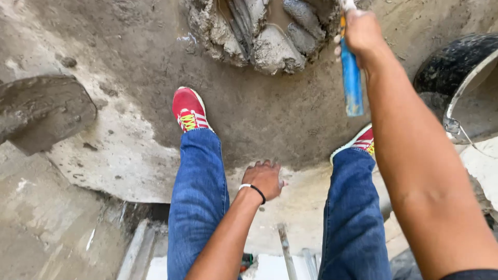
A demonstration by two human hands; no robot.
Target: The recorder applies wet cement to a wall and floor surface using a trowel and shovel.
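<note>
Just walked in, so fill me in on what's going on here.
A person in jeans and red shoes stands on wet, mortar-smeared ground, seen from above. The right hand grips a blue-handled tool reaching into a heap of wet mortar. The left hand hangs free between the legs, holding nothing. A bucket sits to the right.

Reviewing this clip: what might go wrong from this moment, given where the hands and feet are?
1. The right hand holds a blue-handled tool over the wet mortar pile; mortar may splash onto bare skin.
2. Both red shoes stand on the damp mortar-smeared ground, so a slip seems possible.
3. The left hand hangs free, bracing nothing if balance goes.
</note>
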